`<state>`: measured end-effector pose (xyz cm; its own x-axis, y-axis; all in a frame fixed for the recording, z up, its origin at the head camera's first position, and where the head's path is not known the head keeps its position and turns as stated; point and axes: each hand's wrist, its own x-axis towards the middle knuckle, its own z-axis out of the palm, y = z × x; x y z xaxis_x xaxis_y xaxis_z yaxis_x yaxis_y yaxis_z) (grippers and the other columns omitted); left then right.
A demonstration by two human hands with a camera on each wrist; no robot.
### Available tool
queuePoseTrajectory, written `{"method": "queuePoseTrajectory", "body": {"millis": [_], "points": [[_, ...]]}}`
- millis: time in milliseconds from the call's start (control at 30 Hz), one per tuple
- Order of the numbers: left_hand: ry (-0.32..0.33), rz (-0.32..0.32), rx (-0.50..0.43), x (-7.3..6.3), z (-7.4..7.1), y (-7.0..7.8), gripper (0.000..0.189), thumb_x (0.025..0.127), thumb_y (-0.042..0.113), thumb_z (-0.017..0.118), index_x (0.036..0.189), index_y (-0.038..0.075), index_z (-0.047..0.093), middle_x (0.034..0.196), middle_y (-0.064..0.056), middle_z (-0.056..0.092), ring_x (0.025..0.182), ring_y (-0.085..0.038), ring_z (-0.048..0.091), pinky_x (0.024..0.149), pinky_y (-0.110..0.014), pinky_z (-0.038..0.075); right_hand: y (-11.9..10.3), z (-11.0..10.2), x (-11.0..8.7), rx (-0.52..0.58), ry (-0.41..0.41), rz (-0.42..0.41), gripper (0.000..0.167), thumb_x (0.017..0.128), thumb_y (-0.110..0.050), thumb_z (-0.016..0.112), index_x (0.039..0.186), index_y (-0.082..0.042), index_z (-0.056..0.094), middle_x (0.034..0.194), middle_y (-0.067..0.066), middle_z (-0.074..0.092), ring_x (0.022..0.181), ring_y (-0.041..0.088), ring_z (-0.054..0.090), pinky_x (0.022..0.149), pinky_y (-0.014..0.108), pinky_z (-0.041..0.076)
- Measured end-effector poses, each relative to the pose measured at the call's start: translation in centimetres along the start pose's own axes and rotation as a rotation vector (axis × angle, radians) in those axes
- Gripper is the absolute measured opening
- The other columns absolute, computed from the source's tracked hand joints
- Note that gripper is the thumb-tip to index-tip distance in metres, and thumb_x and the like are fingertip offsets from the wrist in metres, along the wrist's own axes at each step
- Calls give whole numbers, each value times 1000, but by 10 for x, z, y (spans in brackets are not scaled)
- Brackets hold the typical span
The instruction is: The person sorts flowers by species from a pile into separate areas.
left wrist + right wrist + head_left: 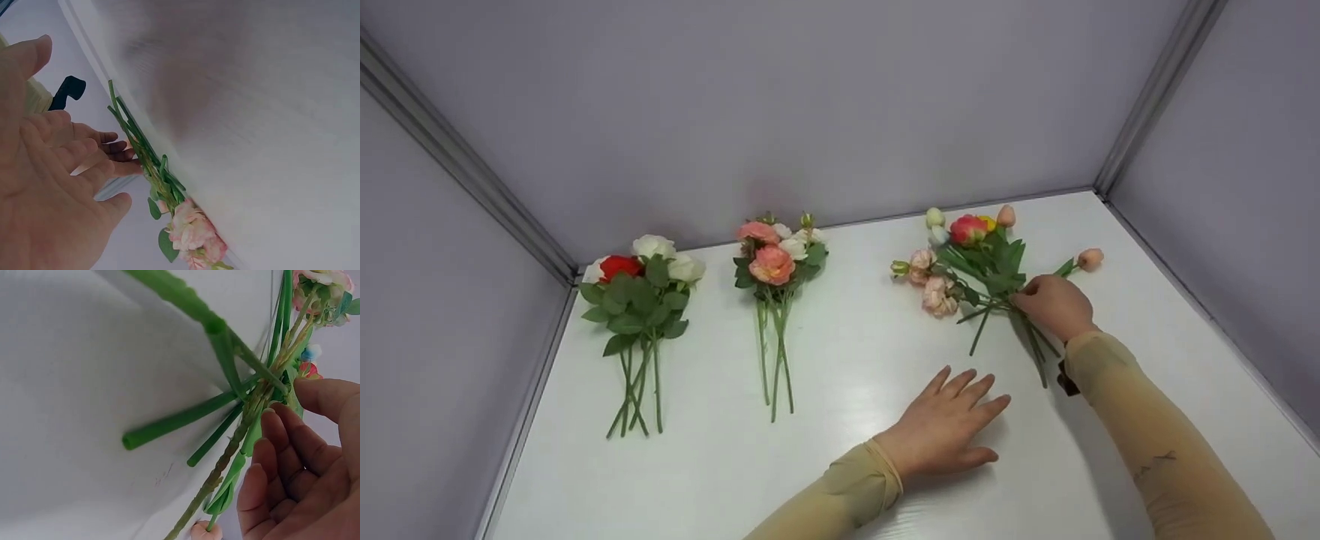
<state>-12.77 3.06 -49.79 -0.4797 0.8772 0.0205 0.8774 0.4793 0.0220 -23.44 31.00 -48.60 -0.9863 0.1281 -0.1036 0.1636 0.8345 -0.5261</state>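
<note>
On the right of the white table, my right hand (pixel 1057 306) pinches a stem between thumb and index finger, where green stems (pixel 225 439) cross. These belong to a loose bunch with a pink-red flower (pixel 967 229), pale pink blooms (pixel 939 295), pale tulip buds (pixel 935 217) and a peach tulip (pixel 1090 259) that points off to the right. Which stem lies in the pinch I cannot tell. My left hand (pixel 949 427) hovers palm down over the front of the table, holding nothing, its fingers spread. In the left wrist view, the bunch's pink flower (pixel 194 228) shows beyond it.
At the left lies a bunch of red and white roses (pixel 641 300). Coral and cream flowers (pixel 772 265) form another bunch left of centre, stems toward me. Grey panels (pixel 840 112) wall the table (pixel 712 472) at the back and both sides.
</note>
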Motion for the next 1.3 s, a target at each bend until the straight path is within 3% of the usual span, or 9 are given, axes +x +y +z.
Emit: {"method": "queuePoseTrajectory", "body": {"millis": [267, 500, 733, 867, 1067, 1200, 1300], "points": [[2, 7, -4, -1, 3, -1, 74, 98, 65, 55, 160, 29, 37, 164, -2, 34, 151, -25, 28, 123, -47, 23, -1, 2, 3, -3, 22, 21, 29, 94, -31, 64, 81, -5, 65, 72, 5, 61, 65, 24, 53, 57, 38, 41], [1, 12, -3, -3, 3, -4, 72, 100, 64, 53, 160, 27, 37, 164, -2, 33, 151, -25, 28, 123, -47, 23, 1, 3, 5, 36, 20, 42, 28, 93, -28, 65, 79, -4, 66, 70, 5, 62, 64, 24, 54, 57, 37, 43], [8, 13, -14, -3, 3, -5, 72, 100, 63, 54, 160, 27, 37, 164, -3, 33, 151, -25, 29, 123, -47, 23, 3, 4, 7, 83, 30, 46, 26, 93, -25, 63, 73, -8, 59, 63, 1, 52, 61, 22, 50, 56, 37, 41], [5, 5, -34, -3, 2, -7, 72, 100, 62, 54, 160, 26, 37, 164, -3, 33, 151, -25, 29, 123, -47, 23, 2, 2, 4, 128, 42, 46, 25, 95, -24, 63, 79, -4, 65, 67, 1, 56, 64, 22, 52, 57, 36, 43], [38, -10, -64, -5, 2, -12, 69, 101, 59, 55, 158, 24, 40, 162, -4, 38, 148, -25, 34, 121, -46, 28, -2, -5, -5, 193, 54, 65, 34, 98, -29, 63, 98, 4, 73, 88, 13, 69, 73, 22, 57, 62, 33, 48], [69, -60, -169, -8, 1, -17, 63, 103, 53, 55, 156, 22, 44, 160, -4, 42, 146, -23, 39, 120, -43, 30, -10, -9, -12, 257, 68, 58, 38, 100, -33, 64, 105, 4, 72, 97, 16, 69, 77, 23, 57, 65, 34, 49], [99, -142, -325, -11, -3, -21, 56, 104, 47, 56, 152, 19, 50, 155, -2, 48, 142, -19, 44, 118, -36, 35, -21, -7, -15, 319, 73, 41, 41, 100, -37, 64, 108, 2, 71, 99, 15, 68, 80, 23, 56, 67, 34, 48]]}}
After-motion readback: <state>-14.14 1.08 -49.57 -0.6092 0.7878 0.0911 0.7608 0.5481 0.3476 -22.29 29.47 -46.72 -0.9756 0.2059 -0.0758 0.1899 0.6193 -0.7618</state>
